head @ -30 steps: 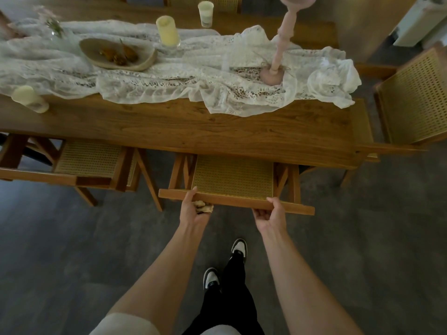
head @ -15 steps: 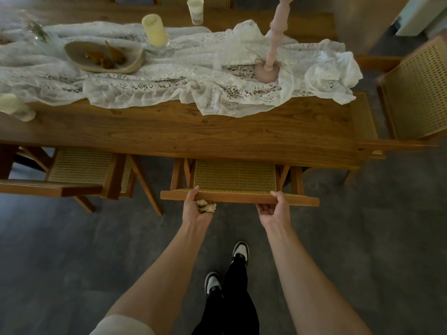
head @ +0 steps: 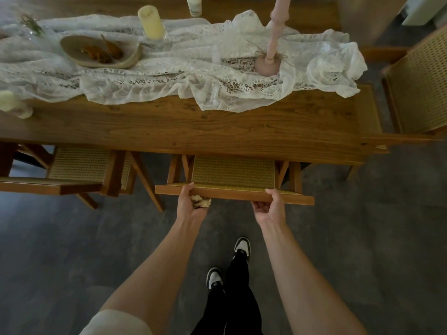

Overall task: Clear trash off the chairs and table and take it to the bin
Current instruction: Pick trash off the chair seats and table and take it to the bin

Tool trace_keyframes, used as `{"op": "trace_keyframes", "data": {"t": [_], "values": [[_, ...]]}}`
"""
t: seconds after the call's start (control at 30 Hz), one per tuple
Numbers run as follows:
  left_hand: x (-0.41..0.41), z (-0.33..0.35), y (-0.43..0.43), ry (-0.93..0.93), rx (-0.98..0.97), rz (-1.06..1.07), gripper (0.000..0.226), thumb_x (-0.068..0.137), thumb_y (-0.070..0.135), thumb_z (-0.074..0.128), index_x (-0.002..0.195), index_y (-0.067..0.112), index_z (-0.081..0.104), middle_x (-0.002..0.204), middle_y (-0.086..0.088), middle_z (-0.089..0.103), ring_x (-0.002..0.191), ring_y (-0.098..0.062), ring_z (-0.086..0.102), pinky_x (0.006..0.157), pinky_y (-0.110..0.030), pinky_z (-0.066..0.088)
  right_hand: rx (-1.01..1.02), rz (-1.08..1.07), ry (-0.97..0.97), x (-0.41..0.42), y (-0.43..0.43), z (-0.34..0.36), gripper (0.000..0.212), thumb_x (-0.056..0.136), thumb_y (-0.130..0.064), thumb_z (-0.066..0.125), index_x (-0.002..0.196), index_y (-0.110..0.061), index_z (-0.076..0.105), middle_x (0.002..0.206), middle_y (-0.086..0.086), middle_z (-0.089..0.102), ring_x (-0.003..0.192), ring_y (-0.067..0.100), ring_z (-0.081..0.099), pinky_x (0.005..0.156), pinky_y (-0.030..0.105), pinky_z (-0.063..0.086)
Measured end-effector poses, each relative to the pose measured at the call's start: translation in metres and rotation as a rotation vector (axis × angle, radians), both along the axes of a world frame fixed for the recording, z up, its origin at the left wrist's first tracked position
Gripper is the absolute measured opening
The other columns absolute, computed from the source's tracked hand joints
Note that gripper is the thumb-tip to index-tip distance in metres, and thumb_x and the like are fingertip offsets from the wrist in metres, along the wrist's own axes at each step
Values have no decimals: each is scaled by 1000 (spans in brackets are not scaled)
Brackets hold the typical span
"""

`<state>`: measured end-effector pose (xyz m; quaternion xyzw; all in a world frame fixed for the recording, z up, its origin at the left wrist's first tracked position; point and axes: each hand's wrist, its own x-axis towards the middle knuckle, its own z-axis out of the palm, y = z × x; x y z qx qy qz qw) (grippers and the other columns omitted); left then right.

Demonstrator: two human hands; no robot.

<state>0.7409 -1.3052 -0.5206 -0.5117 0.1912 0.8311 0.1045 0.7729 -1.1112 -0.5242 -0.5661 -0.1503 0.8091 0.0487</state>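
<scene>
Table (head: 217, 131) overhangs chair (head: 232, 193) gripped by right hand (head: 271, 209) and left hand (head: 188, 204) holding trash (head: 202, 202).

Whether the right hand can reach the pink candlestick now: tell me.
Likely not yet: the right hand grips the chair, and the candlestick stands far across the table. Over the tabletop, nothing blocks the way.

Chair (head: 233, 176) tucked under bench (head: 193, 131); seat open from above only as a narrow strip. Rail (head: 234, 195): left hand (head: 191, 204), holding a wad (head: 202, 202), and right hand (head: 269, 209) hold it either side, middle free. Left of chair: slanted legs (head: 145, 180), then second chair (head: 79, 164). Right and near side: open floor (head: 362, 238). Beyond chair: bare bench strip up to cloth (head: 169, 78).
</scene>
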Motion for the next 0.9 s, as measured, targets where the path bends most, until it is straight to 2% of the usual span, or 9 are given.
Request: {"op": "trace_keyframes", "data": {"t": [0.1, 0.17, 0.23, 0.3, 0.33, 0.53, 0.63, 0.8, 0.9], "values": [[7, 0, -3, 38, -8, -72, 9, 92, 14, 70, 96, 11, 62, 95, -8, 65, 90, -23, 65, 82, -32, 50, 8, 13, -6, 0, -2, 4, 62, 85, -6, 73, 142, -17, 54, 133, 16, 63, 110, 31, 66, 85, 42, 57], [10, 4, -5, 63, -23, -127, 9, 94, 15, 68, 98, 11, 61, 94, -9, 65, 87, -23, 64, 73, -32, 54, 9, 15, -12, 2, -6, 8, 58, 85, -11, 76, 140, -19, 56, 130, 15, 64, 111, 32, 66, 85, 42, 57], [14, 7, -7, 74, -42, -148, 14, 95, 15, 67, 108, 11, 63, 109, -12, 70, 104, -27, 67, 86, -40, 59, -3, 34, 7, 5, -10, 11, 53, 88, -16, 76, 137, -16, 56, 128, 15, 65, 113, 31, 66, 91, 42, 56], [19, 10, -8, 84, -19, -167, 19, 96, 14, 65, 115, 9, 63, 118, -14, 70, 116, -30, 66, 102, -47, 52, -18, 104, 50, 13, -16, 14, 47, 91, -20, 74, 134, -11, 57, 127, 16, 66, 114, 31, 66, 101, 43, 53], [22, 11, -8, 85, 1, -173, 19, 97, 13, 63, 115, 8, 63, 118, -15, 70, 117, -30, 65, 104, -48, 51, -18, 149, 63, 18, -20, 14, 44, 92, -22, 72, 132, -10, 58, 126, 16, 67, 114, 31, 66, 104, 44, 52], [45, 18, -7, 44, 59, -222, 10, 100, 13, 58, 105, 5, 62, 101, -15, 68, 93, -25, 66, 86, -37, 56, -5, 330, 58, 43, -44, 16, 35, 99, -25, 62, 132, -14, 55, 124, 19, 68, 115, 33, 65, 108, 49, 48], [56, 26, -7, 38, 37, -286, 11, 100, 12, 58, 105, 5, 64, 100, -15, 69, 85, -22, 65, 71, -30, 60, 24, 393, 49, 51, -56, 24, 36, 101, -25, 58, 134, -13, 55, 122, 18, 70, 112, 32, 67, 101, 46, 52], [67, 51, 0, 95, -25, -350, 22, 99, 14, 61, 120, 11, 66, 99, -13, 67, 82, -20, 63, 79, -35, 53, 65, 520, 95, 57, -83, 56, 34, 99, -35, 60, 127, -16, 64, 109, 12, 79, 95, 27, 77, 81, 40, 59], [70, 74, 9, 143, -54, -317, 28, 99, 15, 60, 126, 11, 63, 110, -18, 66, 98, -30, 65, 90, -44, 53, 80, 495, 158, 63, -94, 76, 40, 100, -42, 55, 128, -15, 67, 108, 10, 80, 104, 29, 73, 79, 40, 58]]}}
